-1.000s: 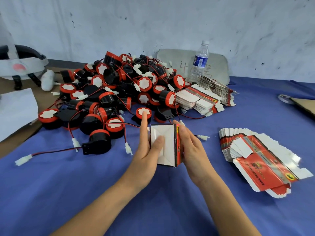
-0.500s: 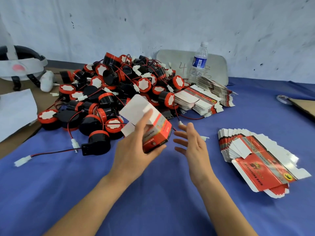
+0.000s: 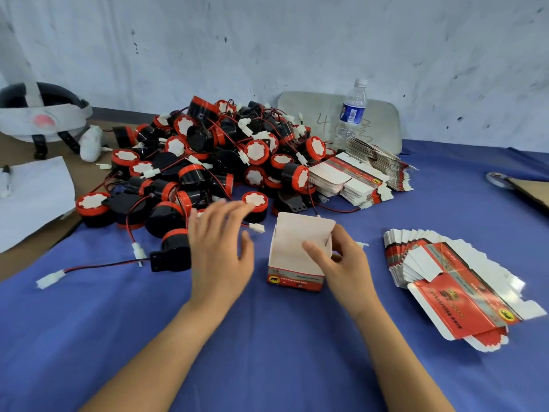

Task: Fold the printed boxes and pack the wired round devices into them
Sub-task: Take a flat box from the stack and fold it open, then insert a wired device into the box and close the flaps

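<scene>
- The open box (image 3: 292, 257) stands upright on the blue surface (image 3: 267, 352), lid flap raised. Its red front strip has a yellow badge with a black animal and a line of print too small to read.
- The right hand (image 3: 346, 266) pinches the box's right wall, thumb inside and fingers (image 3: 344, 243) curled outside.
- The left hand (image 3: 219, 254) is blurred, fingers spread and holding nothing, just left of the box at the near edge of the heap of round devices (image 3: 222, 162).
- The fanned flat boxes (image 3: 451, 281) on the right show red panels with yellow lettering I cannot read.
- A second stack (image 3: 350, 176) lies behind, against the heap.
- The water bottle (image 3: 352, 114) has a blue label with a barcode.
- A grey board (image 3: 383, 120) behind it bears a handwritten "4" and a scrawl.
- Bare cloth spreads in front of the box to the near edge.
</scene>
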The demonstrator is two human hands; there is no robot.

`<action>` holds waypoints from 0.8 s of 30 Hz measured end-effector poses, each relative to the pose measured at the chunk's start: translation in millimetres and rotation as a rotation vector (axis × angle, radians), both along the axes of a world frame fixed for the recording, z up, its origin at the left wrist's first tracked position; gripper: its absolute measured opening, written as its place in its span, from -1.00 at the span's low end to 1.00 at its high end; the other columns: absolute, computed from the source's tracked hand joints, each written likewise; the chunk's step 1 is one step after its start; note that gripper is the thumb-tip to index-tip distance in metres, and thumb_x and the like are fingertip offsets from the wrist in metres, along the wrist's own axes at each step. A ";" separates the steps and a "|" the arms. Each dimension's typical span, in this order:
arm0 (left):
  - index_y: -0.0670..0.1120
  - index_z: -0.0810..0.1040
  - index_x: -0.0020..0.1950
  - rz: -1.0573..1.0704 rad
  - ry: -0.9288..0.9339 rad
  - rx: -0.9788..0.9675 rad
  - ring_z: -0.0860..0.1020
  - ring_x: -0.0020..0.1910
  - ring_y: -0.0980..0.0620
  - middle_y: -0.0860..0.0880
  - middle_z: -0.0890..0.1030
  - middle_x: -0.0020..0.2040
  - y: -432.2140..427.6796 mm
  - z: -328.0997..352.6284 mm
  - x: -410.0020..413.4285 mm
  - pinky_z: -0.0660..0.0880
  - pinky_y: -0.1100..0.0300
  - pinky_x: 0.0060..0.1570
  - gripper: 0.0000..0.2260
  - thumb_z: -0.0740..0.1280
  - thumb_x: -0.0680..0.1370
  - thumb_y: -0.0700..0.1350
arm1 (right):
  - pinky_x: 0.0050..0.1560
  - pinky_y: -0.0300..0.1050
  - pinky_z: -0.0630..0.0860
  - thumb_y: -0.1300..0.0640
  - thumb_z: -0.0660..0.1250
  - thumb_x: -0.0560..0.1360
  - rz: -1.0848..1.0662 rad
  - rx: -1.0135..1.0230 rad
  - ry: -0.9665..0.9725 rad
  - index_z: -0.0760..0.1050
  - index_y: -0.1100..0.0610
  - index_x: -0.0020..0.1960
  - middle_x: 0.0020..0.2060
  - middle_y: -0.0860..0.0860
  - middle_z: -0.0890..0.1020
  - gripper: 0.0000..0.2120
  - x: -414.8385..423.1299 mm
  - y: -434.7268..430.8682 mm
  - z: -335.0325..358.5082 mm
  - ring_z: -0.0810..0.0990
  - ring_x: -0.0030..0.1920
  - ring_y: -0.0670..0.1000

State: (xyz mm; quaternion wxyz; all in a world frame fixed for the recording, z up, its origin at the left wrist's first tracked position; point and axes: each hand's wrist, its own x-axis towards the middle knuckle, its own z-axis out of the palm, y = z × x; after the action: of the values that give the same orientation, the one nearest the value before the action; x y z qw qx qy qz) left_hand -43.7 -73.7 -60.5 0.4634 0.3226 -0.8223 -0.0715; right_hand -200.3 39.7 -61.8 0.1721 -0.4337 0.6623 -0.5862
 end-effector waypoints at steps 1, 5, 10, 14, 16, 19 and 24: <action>-0.09 0.53 0.30 0.122 -0.105 0.047 0.36 0.36 -0.21 -0.15 0.47 0.32 -7.3 -0.8 3.3 0.15 -0.19 0.40 -0.59 0.34 0.45 -0.29 | -0.09 -0.37 0.45 -0.19 0.40 0.41 -0.012 0.001 0.011 0.47 -0.03 0.23 -0.02 -0.24 0.64 -0.55 1.3 0.2 0.6 0.59 -0.01 -0.19; -0.03 0.54 0.32 0.302 -0.409 0.128 0.41 0.23 -0.25 -0.16 0.47 0.33 -19.4 -8.5 10.9 0.23 -0.07 0.15 -0.56 0.38 0.45 -0.27 | -0.09 -0.46 0.44 -0.23 0.33 0.39 -0.072 -0.023 0.015 0.36 -0.12 0.36 0.06 -0.19 0.62 -0.43 5.2 0.7 3.0 0.56 0.04 -0.22; -0.06 0.61 0.22 0.312 -0.298 0.111 0.50 0.00 -0.18 -0.10 0.57 0.01 -29.3 -2.4 15.8 0.23 -0.03 0.06 -0.72 0.36 0.52 -0.24 | 0.02 -0.36 0.46 -0.30 0.31 0.42 -0.143 -0.046 0.016 0.39 -0.11 0.36 0.10 -0.02 0.60 -0.42 4.0 2.0 5.2 0.55 0.08 -0.18; -0.20 0.60 0.22 0.092 0.027 0.119 0.53 -0.08 -0.15 -0.07 0.53 -0.04 -29.9 9.4 20.3 0.43 0.01 -0.01 -0.72 0.28 0.55 -0.38 | 0.01 -0.41 0.43 -0.30 0.24 0.36 -0.175 -0.101 -0.006 0.42 -0.10 0.32 0.04 -0.10 0.58 -0.41 6.6 3.0 9.8 0.55 0.02 -0.24; -0.26 0.58 0.22 0.027 0.219 0.041 0.50 -0.11 -0.03 0.05 0.44 -0.08 -28.0 18.8 22.6 0.42 0.22 -0.02 -0.68 0.21 0.54 -0.46 | 0.06 -0.29 0.45 -0.27 0.26 0.42 -0.225 -0.149 0.017 0.42 -0.08 0.31 0.05 -0.14 0.58 -0.49 9.2 4.4 12.4 0.55 0.06 -0.21; -0.32 0.54 0.21 -0.048 0.429 -0.092 0.50 -0.06 0.15 0.08 0.39 -0.01 -20.3 33.9 26.3 0.36 0.44 0.04 -0.76 0.14 0.63 -0.33 | 0.11 -0.20 0.45 -0.08 0.31 0.52 -0.365 -0.272 0.207 0.42 0.03 0.28 0.12 -0.04 0.55 -0.63 17.6 7.6 19.9 0.52 0.10 -0.11; -0.25 0.47 0.23 -0.217 0.511 -0.345 0.36 0.21 0.28 -0.14 0.43 0.11 20.3 59.0 20.3 0.34 0.25 0.19 -0.57 -0.03 0.69 0.01 | -0.32 -0.15 0.44 0.06 0.19 0.57 -0.262 -0.554 0.375 0.48 -0.01 0.04 -0.35 -0.03 0.51 -0.89 44.3 14.0 26.8 0.50 -0.35 -0.04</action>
State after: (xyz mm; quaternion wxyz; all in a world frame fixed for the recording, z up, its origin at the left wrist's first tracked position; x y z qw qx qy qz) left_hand -23.4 -53.4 -1.4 0.6921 0.1212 -0.7091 -0.0587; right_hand -156.0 53.7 -35.0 -0.1529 -0.4753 0.5484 -0.6708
